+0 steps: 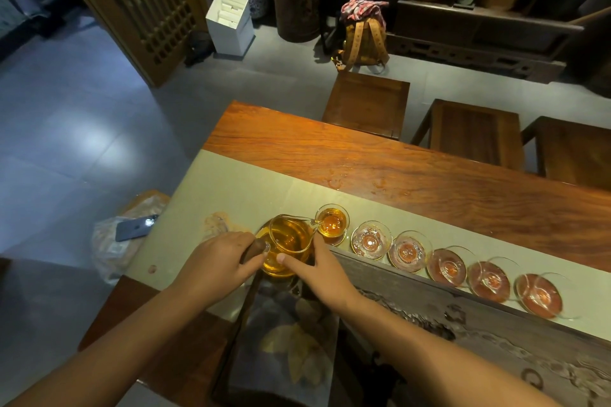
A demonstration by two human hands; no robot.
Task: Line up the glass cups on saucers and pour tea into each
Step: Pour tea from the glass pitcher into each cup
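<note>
The left hand (218, 258) grips the glass pitcher (287, 243) by its wooden handle, the right hand (322, 269) steadies its side with straight fingers — spout over the first cup (332, 221) — best tipped slowly.

Amber tea in clear glass pitcher (287, 243); beside it, amber-filled cup (332, 221); beyond that cup, gold-rimmed saucers (446, 267); all on beige runner (264, 188) over reddish-brown table (396, 158)

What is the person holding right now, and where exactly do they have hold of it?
A glass pitcher of tea. The left hand grips its wooden handle, while the right hand steadies the glass body, its fingers against the side.
</note>
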